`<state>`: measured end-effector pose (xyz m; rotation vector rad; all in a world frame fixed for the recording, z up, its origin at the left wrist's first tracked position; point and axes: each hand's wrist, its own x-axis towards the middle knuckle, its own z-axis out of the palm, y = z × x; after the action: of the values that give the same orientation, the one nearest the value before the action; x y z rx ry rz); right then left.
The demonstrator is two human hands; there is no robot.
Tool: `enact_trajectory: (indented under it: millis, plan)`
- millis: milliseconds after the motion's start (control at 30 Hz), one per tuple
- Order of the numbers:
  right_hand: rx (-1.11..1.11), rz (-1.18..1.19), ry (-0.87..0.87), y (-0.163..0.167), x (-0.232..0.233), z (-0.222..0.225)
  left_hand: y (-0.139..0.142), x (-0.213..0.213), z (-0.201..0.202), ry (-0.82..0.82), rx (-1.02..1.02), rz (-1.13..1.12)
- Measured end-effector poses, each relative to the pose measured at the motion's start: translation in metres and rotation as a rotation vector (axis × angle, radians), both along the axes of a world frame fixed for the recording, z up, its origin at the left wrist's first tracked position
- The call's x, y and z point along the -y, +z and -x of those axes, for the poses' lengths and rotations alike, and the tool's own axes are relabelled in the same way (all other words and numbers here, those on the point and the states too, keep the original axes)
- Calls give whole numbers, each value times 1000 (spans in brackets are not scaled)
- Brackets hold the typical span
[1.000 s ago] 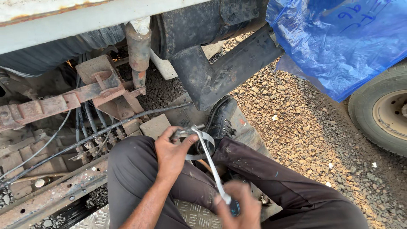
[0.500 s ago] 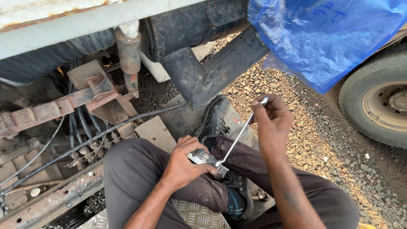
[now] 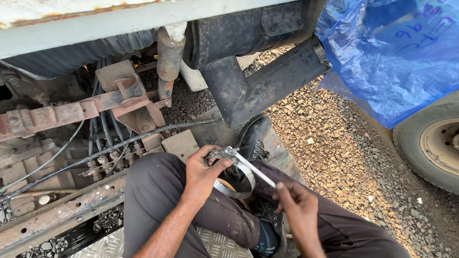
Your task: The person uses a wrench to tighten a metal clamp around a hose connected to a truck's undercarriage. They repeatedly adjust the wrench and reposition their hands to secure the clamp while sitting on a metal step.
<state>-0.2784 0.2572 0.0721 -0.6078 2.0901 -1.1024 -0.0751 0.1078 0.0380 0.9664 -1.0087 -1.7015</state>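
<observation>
fingers of left hand (image 3: 203,173) curled shut around metal band clamp (image 3: 235,177); right hand (image 3: 295,206) fingers pinch its handle (image 3: 256,172).

Blue tarp (image 3: 392,57), tyre (image 3: 430,143) (on gravel (image 3: 344,157)).

Loose gravel ground (image 3: 344,157) covers the right and far middle of the scene. On it at the far right stands a tyre (image 3: 420,143), with a blue tarpaulin (image 3: 392,57) hanging down to the gravel beyond it. A black boot (image 3: 253,136) rests near the middle, by a flat concrete slab (image 3: 179,143). At the near left lies a metal chequer plate (image 3: 215,243) beside a rusty steel beam (image 3: 62,215)
</observation>
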Motion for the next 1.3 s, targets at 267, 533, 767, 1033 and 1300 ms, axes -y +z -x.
enact_trajectory:
  millis: [267, 533, 767, 1033, 1300]
  plan:
    - [-154, 138, 122, 2, -23, -45, -2, 0, 0, 143, 178, 109]
    - [-655, 704, 746, 56, -24, -77, 25, -13, 4, 78, 679, 477]
    - [-766, 561, 414, 110, 29, -26, 41, -23, 7, -117, 609, 831]
    - [421, 479, -163, 46, 81, 34, 47, -26, -4, -277, 390, 678]
    - [608, 183, -266, -31, 35, 28, 23, -12, -2, -169, 282, 346]
